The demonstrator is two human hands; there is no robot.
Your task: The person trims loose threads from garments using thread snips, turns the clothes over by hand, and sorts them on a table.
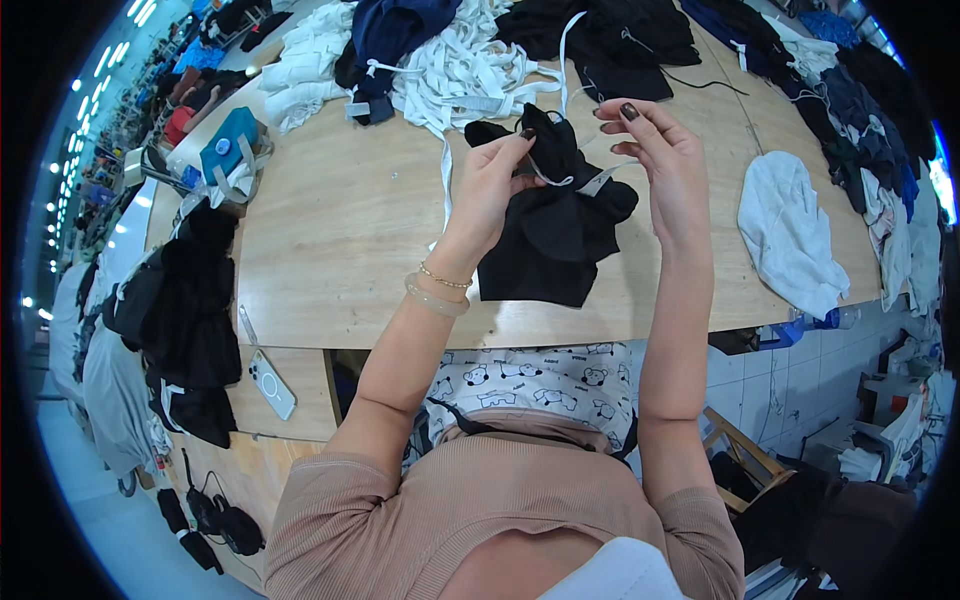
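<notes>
My left hand is closed in a pinch on the upper part of a black garment, which lies partly lifted over the table near its front edge. A thin white cord curves across the cloth beside my left fingertips. From the garment a narrow pale strip sticks out toward my right hand. That hand is raised to the right of the cloth, its thumb and fingers drawn together. Anything between them is too small to make out.
White straps lie in a heap at the back, beside dark clothes. A white cloth lies on the right. To the left are a teal box, black garments and a phone on a lower surface.
</notes>
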